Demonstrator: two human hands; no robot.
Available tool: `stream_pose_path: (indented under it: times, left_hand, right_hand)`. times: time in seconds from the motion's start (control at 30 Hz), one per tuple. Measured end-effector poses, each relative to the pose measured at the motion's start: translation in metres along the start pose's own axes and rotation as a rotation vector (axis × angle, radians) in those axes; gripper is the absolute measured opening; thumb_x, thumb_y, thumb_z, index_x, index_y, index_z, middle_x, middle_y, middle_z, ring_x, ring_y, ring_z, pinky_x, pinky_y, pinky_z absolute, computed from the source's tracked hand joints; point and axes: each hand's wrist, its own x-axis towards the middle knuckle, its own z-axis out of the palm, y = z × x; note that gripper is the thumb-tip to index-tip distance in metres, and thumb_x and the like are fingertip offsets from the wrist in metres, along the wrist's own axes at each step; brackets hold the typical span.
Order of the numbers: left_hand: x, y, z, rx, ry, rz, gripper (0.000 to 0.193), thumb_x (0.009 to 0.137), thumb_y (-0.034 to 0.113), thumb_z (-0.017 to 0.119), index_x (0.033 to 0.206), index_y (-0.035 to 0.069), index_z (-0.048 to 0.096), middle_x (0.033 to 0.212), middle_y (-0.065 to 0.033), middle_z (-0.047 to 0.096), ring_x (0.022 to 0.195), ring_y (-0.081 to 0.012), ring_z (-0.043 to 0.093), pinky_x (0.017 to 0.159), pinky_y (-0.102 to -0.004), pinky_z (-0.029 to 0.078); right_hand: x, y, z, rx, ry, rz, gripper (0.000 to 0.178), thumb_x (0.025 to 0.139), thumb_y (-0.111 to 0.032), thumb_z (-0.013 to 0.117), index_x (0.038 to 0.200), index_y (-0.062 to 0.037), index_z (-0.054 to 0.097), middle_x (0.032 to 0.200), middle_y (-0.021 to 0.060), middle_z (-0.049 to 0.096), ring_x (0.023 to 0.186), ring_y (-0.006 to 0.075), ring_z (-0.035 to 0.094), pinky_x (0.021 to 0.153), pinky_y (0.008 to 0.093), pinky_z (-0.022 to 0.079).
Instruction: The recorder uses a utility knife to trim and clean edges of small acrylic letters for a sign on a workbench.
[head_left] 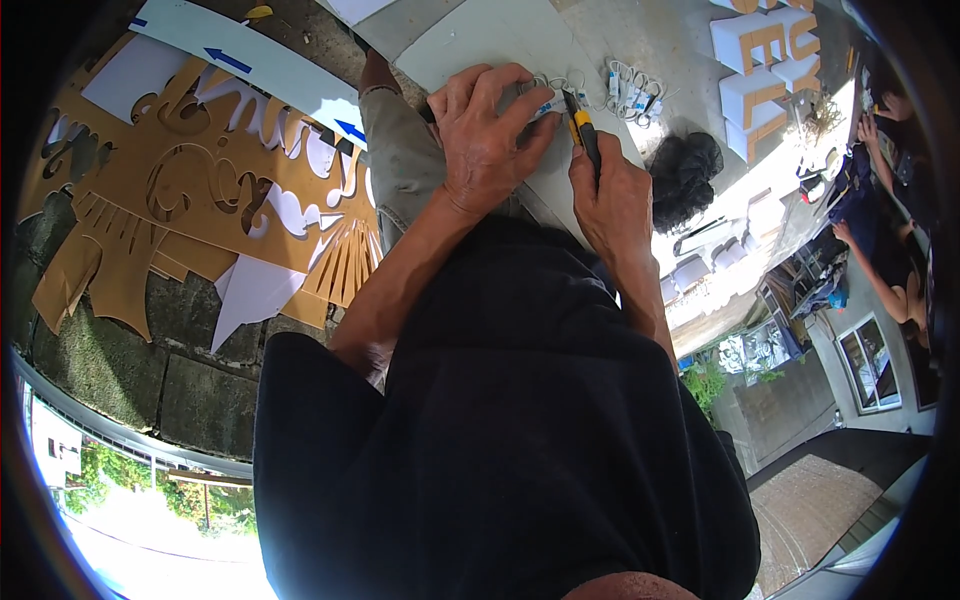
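My right hand (615, 195) is closed round a black-and-yellow utility knife (586, 135), its tip pointing away from me beside a small white-and-blue module (545, 106) with thin wires. The thumb and fingers of my left hand (492, 130) close on that module, the other fingers curled above the board. Both hands are over a light grey board (480, 45) in front of me. White wires (570, 82) loop out past the module. To the right on the board's edge lies a bundle of similar white wired modules (635, 95).
A heap of black mesh-like material (685, 180) lies right of my right hand. Brown and white cut-out sheets (190, 180) and a pale strip with blue arrows (255, 70) are at left. White-and-tan block letters (760, 75) stand far right; other people (895, 200) are beyond.
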Motion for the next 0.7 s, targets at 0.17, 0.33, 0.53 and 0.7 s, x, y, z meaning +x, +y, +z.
stream_pose_path:
  times: [0.17,0.33,0.53,0.7]
  left_hand:
    - [-0.0004,-0.0009,0.001,0.006,-0.001,-0.001,0.035,0.068,0.019,0.091,0.101,0.022,0.08,0.114,0.0033,0.066,0.113,-0.0242,0.056,0.094,-0.044,0.036]
    - [0.0001,-0.0005,0.0007,-0.001,0.0,0.003,0.034,0.068,0.018,0.091,0.101,0.022,0.08,0.114,0.0033,0.066,0.113,-0.0239,0.056,0.093,-0.0439,0.035]
    - [0.0002,0.0004,-0.0008,-0.008,-0.004,-0.004,0.033,0.069,0.018,0.09,0.101,0.021,0.08,0.114,0.0034,0.066,0.113,-0.024,0.056,0.093,-0.0439,0.035]
    - [0.0006,0.0003,0.0002,-0.006,0.004,0.002,0.033,0.069,0.018,0.09,0.1,0.021,0.08,0.114,0.0033,0.066,0.113,-0.0242,0.056,0.093,-0.0438,0.035]
  right_hand:
    - [-0.0005,-0.0007,0.0003,0.003,-0.006,0.005,0.024,0.103,-0.021,0.059,0.11,0.0016,0.06,0.068,0.0245,0.063,0.065,0.0448,0.066,0.063,0.0513,0.048]
    - [-0.0007,-0.0022,-0.0006,0.011,-0.002,0.008,0.024,0.103,-0.021,0.06,0.111,0.0016,0.06,0.068,0.0246,0.063,0.066,0.0455,0.066,0.063,0.0517,0.048]
    - [-0.0001,-0.0025,-0.0012,0.003,-0.015,-0.018,0.022,0.102,-0.02,0.059,0.106,0.0017,0.056,0.073,0.0275,0.066,0.068,0.0481,0.068,0.06,0.055,0.05]
    - [0.0002,-0.0013,0.0002,-0.009,-0.022,-0.014,0.023,0.102,-0.02,0.059,0.107,0.0016,0.055,0.074,0.0277,0.067,0.068,0.0485,0.068,0.061,0.0553,0.05]
